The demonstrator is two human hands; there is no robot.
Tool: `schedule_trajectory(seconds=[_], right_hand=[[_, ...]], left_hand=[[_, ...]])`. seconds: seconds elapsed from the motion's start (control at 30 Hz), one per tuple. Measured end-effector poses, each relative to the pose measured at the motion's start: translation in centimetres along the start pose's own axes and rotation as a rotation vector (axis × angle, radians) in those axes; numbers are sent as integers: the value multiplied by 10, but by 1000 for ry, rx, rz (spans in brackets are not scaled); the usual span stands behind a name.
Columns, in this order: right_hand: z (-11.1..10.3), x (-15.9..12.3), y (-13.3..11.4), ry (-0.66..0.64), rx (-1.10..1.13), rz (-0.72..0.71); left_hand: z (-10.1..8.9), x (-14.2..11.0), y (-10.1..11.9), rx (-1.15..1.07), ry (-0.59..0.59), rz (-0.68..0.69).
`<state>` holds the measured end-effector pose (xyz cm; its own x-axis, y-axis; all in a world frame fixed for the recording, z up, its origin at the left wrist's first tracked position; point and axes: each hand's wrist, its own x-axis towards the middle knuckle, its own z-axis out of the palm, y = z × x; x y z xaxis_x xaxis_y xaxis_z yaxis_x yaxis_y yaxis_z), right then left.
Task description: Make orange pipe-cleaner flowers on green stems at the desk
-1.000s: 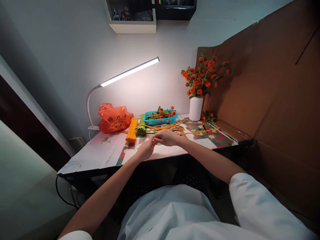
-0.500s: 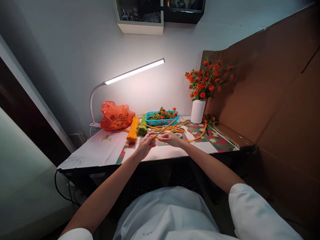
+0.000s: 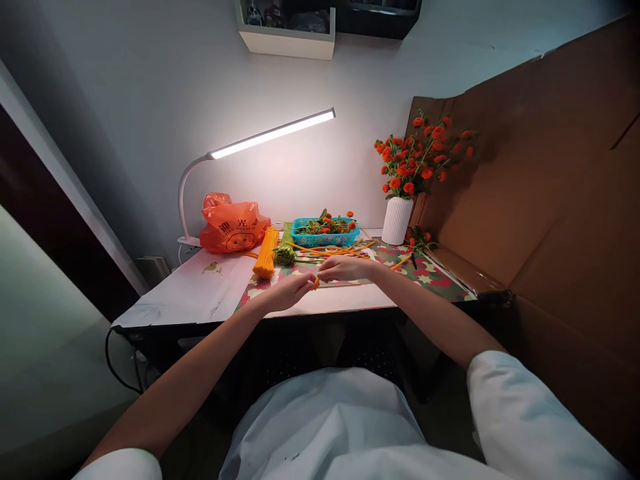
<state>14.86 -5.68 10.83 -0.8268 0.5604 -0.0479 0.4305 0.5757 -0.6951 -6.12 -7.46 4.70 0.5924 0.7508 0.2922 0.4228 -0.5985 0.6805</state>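
Low over the front of the table, my two hands meet at a short orange coil of fuzzy pipe cleaner [image 3: 316,283]. My left hand [image 3: 289,293] pinches it from the left with fingertips closed. From the right, my right hand [image 3: 345,268] has its fingers bent down over the same pipe cleaner, also closed. A loose orange length shows beyond my right wrist. Just behind lie several orange pipe cleaners [image 3: 335,251], a bundle of orange pipe cleaners [image 3: 267,255] and a green bundle [image 3: 285,253].
A blue basket [image 3: 325,240] holds small orange flowers. To its left sit an orange plastic bag [image 3: 234,225] and a lit desk lamp [image 3: 273,135]. At the right stand a white vase [image 3: 397,221] of orange flowers and a tall cardboard sheet [image 3: 540,180].
A thin rod showed between my hands half a second ago and is out of sight now. My right hand has turned over, palm down, and the orange strand's free end has dropped.
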Motion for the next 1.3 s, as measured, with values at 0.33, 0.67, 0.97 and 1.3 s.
schedule_trajectory(seconds=[0.33,0.67,0.97,1.3], right_hand=[[51,4,49,328,151,-81],[26,-4,68,163,205,39],[20,1,29,154,-98,16],[60,0,41,491,-23,-57]], left_hand=[[34,8,-17,-417,427,-123],[34,-10,0,-462,206,-62],[20,-14,11,44,109,4],[37,-4,-16,-136,513,-104]])
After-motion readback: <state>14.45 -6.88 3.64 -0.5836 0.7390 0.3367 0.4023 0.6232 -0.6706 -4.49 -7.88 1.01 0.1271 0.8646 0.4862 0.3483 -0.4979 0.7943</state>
